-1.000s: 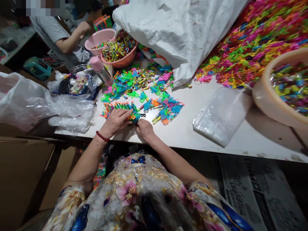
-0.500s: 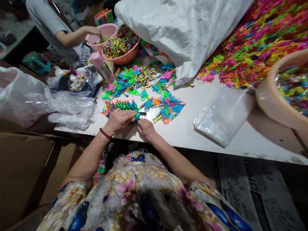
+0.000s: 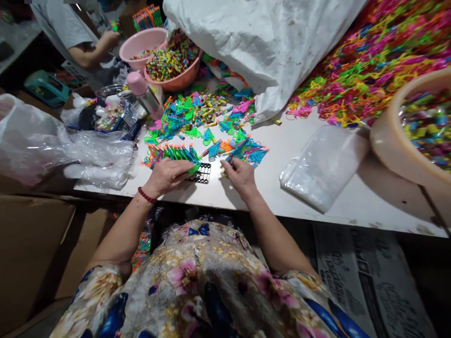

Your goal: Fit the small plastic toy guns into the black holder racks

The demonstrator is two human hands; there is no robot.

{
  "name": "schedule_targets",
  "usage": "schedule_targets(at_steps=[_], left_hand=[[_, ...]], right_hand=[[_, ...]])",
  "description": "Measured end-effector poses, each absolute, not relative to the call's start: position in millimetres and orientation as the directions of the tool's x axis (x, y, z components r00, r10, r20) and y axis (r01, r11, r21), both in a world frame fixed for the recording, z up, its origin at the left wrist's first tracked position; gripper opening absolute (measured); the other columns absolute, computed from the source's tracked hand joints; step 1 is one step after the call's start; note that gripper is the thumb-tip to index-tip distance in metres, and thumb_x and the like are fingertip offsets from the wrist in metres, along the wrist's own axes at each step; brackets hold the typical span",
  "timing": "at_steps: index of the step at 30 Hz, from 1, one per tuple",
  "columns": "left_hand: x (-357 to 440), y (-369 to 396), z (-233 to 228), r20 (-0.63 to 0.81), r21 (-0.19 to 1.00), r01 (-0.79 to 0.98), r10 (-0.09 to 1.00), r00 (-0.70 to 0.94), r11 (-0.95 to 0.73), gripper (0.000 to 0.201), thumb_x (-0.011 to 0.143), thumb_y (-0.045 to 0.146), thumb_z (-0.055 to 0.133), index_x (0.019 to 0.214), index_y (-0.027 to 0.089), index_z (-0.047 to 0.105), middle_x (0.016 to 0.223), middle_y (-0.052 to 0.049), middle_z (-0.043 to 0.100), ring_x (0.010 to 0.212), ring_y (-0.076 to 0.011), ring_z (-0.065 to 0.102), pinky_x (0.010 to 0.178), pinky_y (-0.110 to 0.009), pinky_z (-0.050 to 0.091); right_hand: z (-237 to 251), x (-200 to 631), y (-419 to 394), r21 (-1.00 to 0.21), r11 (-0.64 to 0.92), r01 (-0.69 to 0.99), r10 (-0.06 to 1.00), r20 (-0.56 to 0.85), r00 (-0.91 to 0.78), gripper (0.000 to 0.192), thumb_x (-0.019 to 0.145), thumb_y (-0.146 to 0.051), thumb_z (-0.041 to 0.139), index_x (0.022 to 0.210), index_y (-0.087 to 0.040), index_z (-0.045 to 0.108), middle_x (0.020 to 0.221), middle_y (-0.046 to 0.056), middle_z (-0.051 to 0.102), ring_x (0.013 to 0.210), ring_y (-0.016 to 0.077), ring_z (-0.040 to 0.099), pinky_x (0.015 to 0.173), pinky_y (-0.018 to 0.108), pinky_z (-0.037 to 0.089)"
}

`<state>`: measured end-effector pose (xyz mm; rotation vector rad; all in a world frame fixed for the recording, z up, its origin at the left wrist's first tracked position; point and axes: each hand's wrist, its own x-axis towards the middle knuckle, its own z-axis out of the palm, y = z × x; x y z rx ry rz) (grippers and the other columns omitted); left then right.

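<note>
The left hand curls round the end of a row of green and blue plastic toys on a black grid rack, near the front edge of the white table. The right hand has thumb and fingertips nearly together at a toy pile; I cannot tell whether they grip a piece. Clear plastic bags lie by the front edge toward the right end, beside a cream basin.
</note>
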<state>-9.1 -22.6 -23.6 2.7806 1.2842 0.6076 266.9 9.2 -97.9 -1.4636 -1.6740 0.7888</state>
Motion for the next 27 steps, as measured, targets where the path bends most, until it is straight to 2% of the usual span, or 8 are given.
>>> schedule_targets(at_steps=[4, 7, 10, 13, 15, 18, 24, 27], left_hand=[[-16.9, -29.3, -11.9, 0.291, 0.264, 0.686, 0.734, 0.614, -0.678, 0.034, 0.107, 0.048, 0.052, 0.121, 0.025, 0.073, 0.12, -0.006, 0.08, 0.108, -0.0194, 0.077, 0.077, -0.033, 0.047], [-15.3, -33.2, 1.0, 0.262, 0.264, 0.667, 0.717, 0.646, -0.697, 0.035, 0.104, 0.049, 0.059, 0.123, 0.024, 0.072, 0.121, -0.007, 0.079, 0.107, -0.0203, 0.077, 0.082, -0.035, 0.047], [-5.2, -31.3, 12.6, 0.269, 0.185, 0.717, 0.736, 0.621, -0.672, 0.042, 0.102, 0.051, 0.061, 0.132, 0.023, 0.067, 0.132, -0.011, 0.074, 0.12, -0.0258, 0.07, 0.096, -0.041, 0.046], [6.2, -20.7, 16.1, 0.243, 0.123, 0.763, 0.764, 0.597, -0.635, 0.055, 0.102, 0.053, 0.057, 0.149, 0.024, 0.055, 0.151, -0.015, 0.06, 0.144, -0.0325, 0.052, 0.114, -0.05, 0.036], [10.8, -10.9, 12.9, 0.186, 0.115, 0.771, 0.776, 0.602, -0.626, 0.062, 0.103, 0.053, 0.053, 0.157, 0.024, 0.045, 0.158, -0.015, 0.052, 0.152, -0.0345, 0.041, 0.119, -0.054, 0.029], [12.1, 0.9, 4.3, 0.093, 0.122, 0.768, 0.778, 0.622, -0.629, 0.066, 0.102, 0.056, 0.052, 0.158, 0.024, 0.041, 0.16, -0.017, 0.049, 0.154, -0.0367, 0.037, 0.12, -0.056, 0.026], [9.9, 3.3, -0.3, 0.055, 0.17, 0.779, 0.795, 0.604, -0.604, 0.062, 0.098, 0.06, 0.056, 0.149, 0.023, 0.052, 0.161, -0.02, 0.044, 0.143, -0.0371, 0.048, 0.118, -0.058, 0.029], [9.8, 1.3, 3.3, 0.039, 0.2, 0.773, 0.793, 0.608, -0.603, 0.048, 0.098, 0.056, 0.058, 0.132, 0.023, 0.065, 0.158, -0.017, 0.048, 0.137, -0.0351, 0.052, 0.117, -0.056, 0.031]], right_hand=[[-95.4, 288.2, 22.9, -0.53, 0.046, 0.847, 0.996, 0.093, 0.004, 0.036, 0.098, -0.046, 0.06, 0.078, -0.018, 0.069, 0.076, 0.01, 0.073, 0.071, 0.021, 0.063, 0.064, 0.029, 0.036], [-93.7, 289.1, 25.7, -0.413, 0.013, 0.911, 0.999, 0.033, 0.001, 0.036, 0.1, -0.046, 0.058, 0.085, -0.016, 0.072, 0.081, 0.014, 0.075, 0.078, 0.0242, 0.066, 0.068, 0.03, 0.038], [-96.0, 275.5, 23.1, -0.512, 0.118, 0.851, 0.993, 0.07, -0.095, 0.034, 0.102, -0.043, 0.056, 0.088, -0.017, 0.073, 0.085, 0.014, 0.075, 0.084, 0.0252, 0.068, 0.074, 0.032, 0.043], [-105.1, 245.8, 15.8, -0.714, 0.332, 0.617, 0.943, 0.226, -0.246, 0.023, 0.101, -0.031, 0.053, 0.105, -0.018, 0.072, 0.103, 0.013, 0.076, 0.098, 0.0241, 0.068, 0.087, 0.033, 0.049], [-113.2, 221.8, 8.8, -0.8, 0.4, 0.447, 0.912, 0.301, -0.279, 0.025, 0.1, -0.026, 0.051, 0.114, -0.018, 0.07, 0.112, 0.013, 0.074, 0.105, 0.0234, 0.067, 0.094, 0.034, 0.051], [-121.6, 193.5, -1.3, -0.879, 0.379, 0.289, 0.916, 0.312, -0.253, 0.029, 0.098, -0.022, 0.046, 0.117, -0.019, 0.067, 0.116, 0.012, 0.073, 0.108, 0.023, 0.066, 0.098, 0.036, 0.052], [-116.8, 190.8, -6.3, -0.951, 0.293, 0.101, 0.935, 0.262, -0.24, 0.021, 0.098, -0.031, 0.05, 0.102, -0.022, 0.068, 0.101, 0.005, 0.073, 0.094, 0.0198, 0.066, 0.09, 0.033, 0.051], [-117.8, 197.5, 0.4, -0.978, 0.2, 0.065, 0.94, 0.173, -0.293, 0.017, 0.096, -0.029, 0.052, 0.099, -0.021, 0.067, 0.091, 0.001, 0.071, 0.084, 0.017, 0.064, 0.082, 0.03, 0.05]])
